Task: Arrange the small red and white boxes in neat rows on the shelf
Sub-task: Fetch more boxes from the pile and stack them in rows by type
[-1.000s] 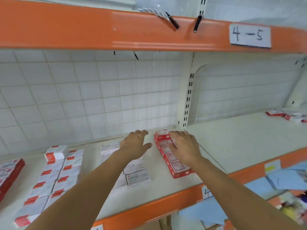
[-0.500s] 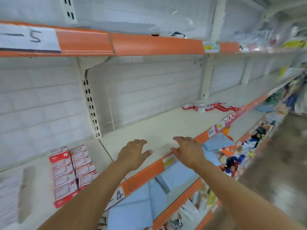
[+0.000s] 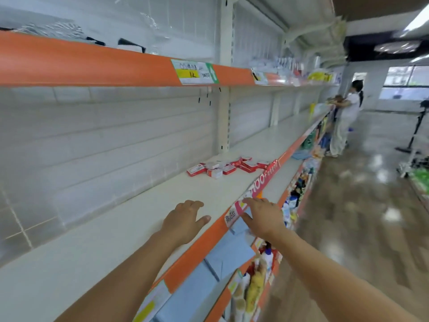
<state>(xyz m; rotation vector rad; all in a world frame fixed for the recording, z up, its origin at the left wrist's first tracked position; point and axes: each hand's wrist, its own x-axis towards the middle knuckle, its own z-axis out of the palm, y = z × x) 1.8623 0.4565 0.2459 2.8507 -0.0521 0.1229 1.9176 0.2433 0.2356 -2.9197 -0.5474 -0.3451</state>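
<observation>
Red and white boxes (image 3: 228, 167) lie scattered on the shelf (image 3: 130, 219) at one o'clock, well beyond both empty, spread hands, the right hand (image 3: 262, 216) nearer than the left hand (image 3: 185, 218).

Small red and white boxes (image 3: 228, 168) lie jumbled in a loose heap on the pale shelf (image 3: 130, 219)

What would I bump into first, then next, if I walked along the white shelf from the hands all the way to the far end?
Left hand and right hand → pink label strip on the shelf edge → messy pile of red and white boxes → white upright post → person in white at the far end.
</observation>
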